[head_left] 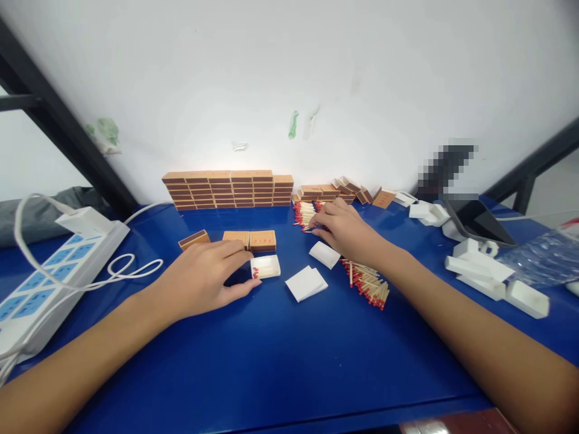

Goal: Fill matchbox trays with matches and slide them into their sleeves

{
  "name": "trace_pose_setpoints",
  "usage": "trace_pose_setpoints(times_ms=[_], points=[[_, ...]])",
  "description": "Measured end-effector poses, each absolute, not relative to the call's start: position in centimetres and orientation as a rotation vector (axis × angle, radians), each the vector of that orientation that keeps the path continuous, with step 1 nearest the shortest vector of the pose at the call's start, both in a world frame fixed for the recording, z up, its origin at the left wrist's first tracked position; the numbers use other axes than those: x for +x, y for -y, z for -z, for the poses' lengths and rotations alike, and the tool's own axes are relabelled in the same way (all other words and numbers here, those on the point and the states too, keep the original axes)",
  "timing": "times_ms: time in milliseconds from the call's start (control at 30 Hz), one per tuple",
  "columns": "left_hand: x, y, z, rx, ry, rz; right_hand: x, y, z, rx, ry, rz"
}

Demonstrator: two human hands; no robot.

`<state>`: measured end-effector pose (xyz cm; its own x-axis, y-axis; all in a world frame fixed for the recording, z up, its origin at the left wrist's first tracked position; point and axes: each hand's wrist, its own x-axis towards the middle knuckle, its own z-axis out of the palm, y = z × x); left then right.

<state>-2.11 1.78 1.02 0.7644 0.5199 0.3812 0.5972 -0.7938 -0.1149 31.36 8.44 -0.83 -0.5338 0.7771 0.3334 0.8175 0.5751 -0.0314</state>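
My left hand (205,277) rests on the blue table (280,355), its thumb and fingers closed around a white inner tray (266,266) partly filled with red-tipped matches. My right hand (346,232) reaches to a heap of loose matches (304,214) near the wall, fingertips pinched on some of them. Another heap of matches (368,283) lies under my right wrist. Two empty white trays (307,283) (324,254) lie between my hands. Three brown matchbox sleeves (249,240) sit just behind the held tray.
A stacked wall of brown matchboxes (228,188) stands against the white wall, with looser boxes (337,191) to its right. More white trays (493,280) and a clear plastic bag (547,256) lie at right. A white power strip (54,271) with cable sits at left.
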Motion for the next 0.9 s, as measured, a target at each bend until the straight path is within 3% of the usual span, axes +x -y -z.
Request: trace_pose_setpoints(times_ms=[900], points=[[-2.03,-1.76,-1.09,-2.654,0.823,0.562,31.33,-7.83,0.51,-1.417,2.505,0.193]])
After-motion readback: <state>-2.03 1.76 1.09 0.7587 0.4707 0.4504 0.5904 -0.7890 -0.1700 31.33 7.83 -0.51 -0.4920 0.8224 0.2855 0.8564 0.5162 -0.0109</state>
